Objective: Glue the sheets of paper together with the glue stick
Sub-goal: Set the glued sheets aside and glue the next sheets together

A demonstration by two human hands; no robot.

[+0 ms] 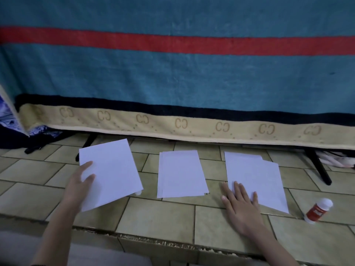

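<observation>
Left hand (80,182) pinches a tilted sheet (110,173) above the tiled floor (157,215). Right hand (241,205) lies spread flat on the right stack (253,177), glue stick (318,211) just beside.

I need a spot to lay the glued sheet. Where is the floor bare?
Bare tiles lie in front of the middle stack, between the left hand and right hand. Crowded: the right stack with the glue stick beside it.

My tiled floor (163,214) has three paper piles (181,173) laid across it, glue stick (318,211) lying around 4 o'clock.
</observation>
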